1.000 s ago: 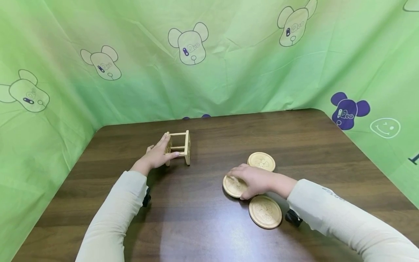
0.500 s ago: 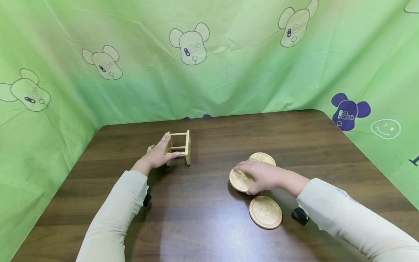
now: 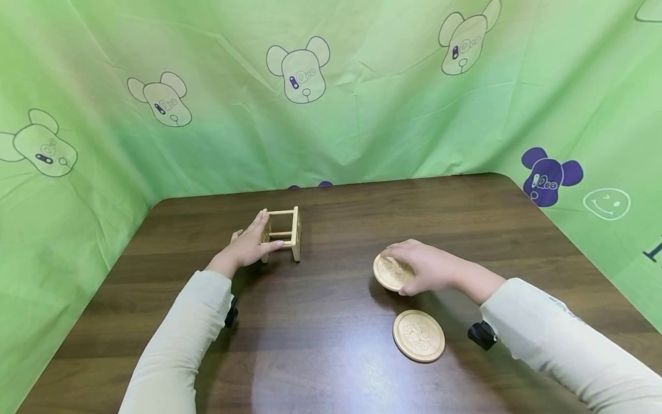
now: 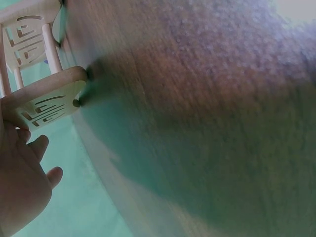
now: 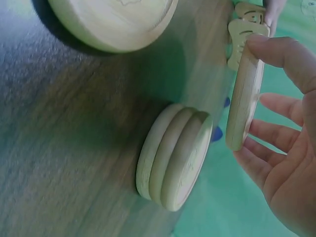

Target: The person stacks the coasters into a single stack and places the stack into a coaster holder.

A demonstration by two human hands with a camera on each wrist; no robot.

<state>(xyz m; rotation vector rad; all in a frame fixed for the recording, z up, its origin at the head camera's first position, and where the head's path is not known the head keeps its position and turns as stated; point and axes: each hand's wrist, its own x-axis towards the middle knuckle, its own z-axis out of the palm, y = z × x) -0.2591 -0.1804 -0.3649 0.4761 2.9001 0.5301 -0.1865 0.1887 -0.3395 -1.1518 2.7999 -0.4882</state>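
Note:
My right hand (image 3: 434,267) grips a round wooden coaster (image 3: 388,271) by its edge, thumb on one side and fingers on the other. It is raised off the table, and in the right wrist view a stack of three coasters (image 5: 173,158) stands below it. From the head view that stack is hidden behind the hand. Another coaster (image 3: 419,336), with an engraved design, lies flat nearer the front. On the left, my left hand (image 3: 247,244) holds the near side of a small wooden rack (image 3: 296,233) with cut-out end panels and thin rods.
The dark wood-grain table (image 3: 331,322) extends under everything. A green curtain (image 3: 362,126) with cartoon bear heads hangs behind and along the sides. Both wrists carry black camera mounts, such as the right one (image 3: 482,335).
My right hand has carried its coaster to the right and toward the back, now over the stack's place. The left hand and rack have stayed still.

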